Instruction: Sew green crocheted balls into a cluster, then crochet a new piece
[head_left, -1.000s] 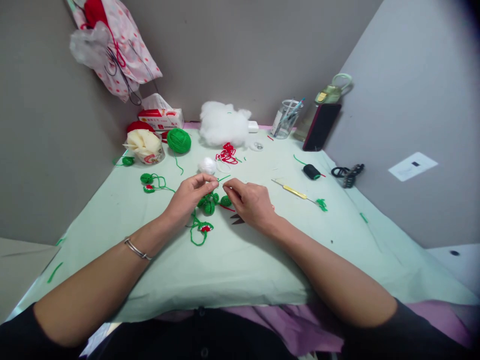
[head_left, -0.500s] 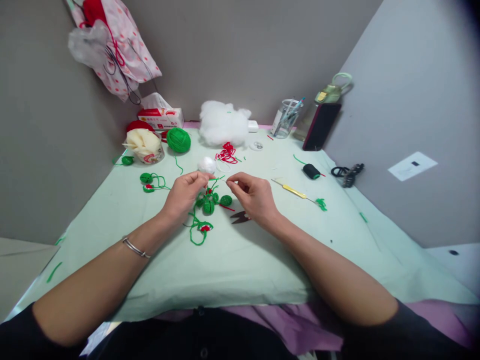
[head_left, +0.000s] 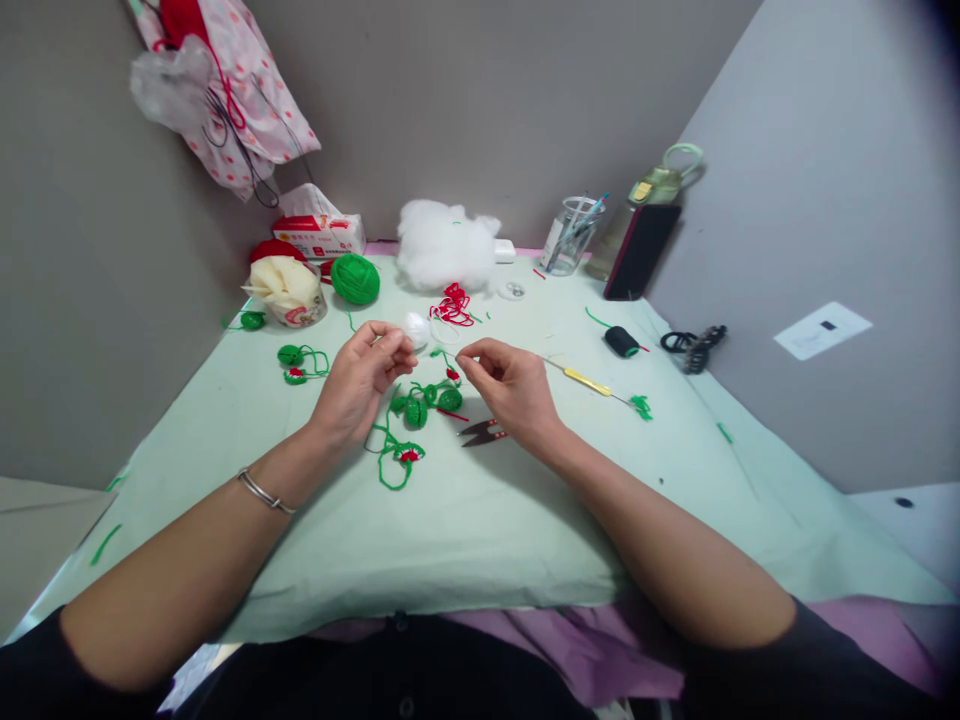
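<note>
My right hand (head_left: 514, 390) pinches thumb and forefinger together at a green yarn strand (head_left: 445, 358), which runs to a small red-and-green crocheted piece (head_left: 453, 376) just below the fingertips. Whether a needle is also in that pinch is too small to make out. My left hand (head_left: 367, 370) hovers to the left, fingers loosely curled and apart, nothing visible in them. Between the hands lie green crocheted balls (head_left: 415, 412) and another green ball (head_left: 450, 400). Nearer me is a green, white and red crocheted piece (head_left: 409, 455) with a looped tail. Thread snips (head_left: 480, 434) lie partly under my right hand.
Behind are a white yarn ball (head_left: 416, 330), tangled red yarn (head_left: 454, 305), white stuffing (head_left: 446, 245) and a green yarn ball (head_left: 355, 279). On the right lie a yellow-handled crochet hook (head_left: 587, 382), a dark thread spool (head_left: 621, 341) and a propped phone (head_left: 643, 252).
My left hand has let go of the green yarn and drawn back left and slightly up. The red-and-green piece has shifted right, beneath my right fingertips.
</note>
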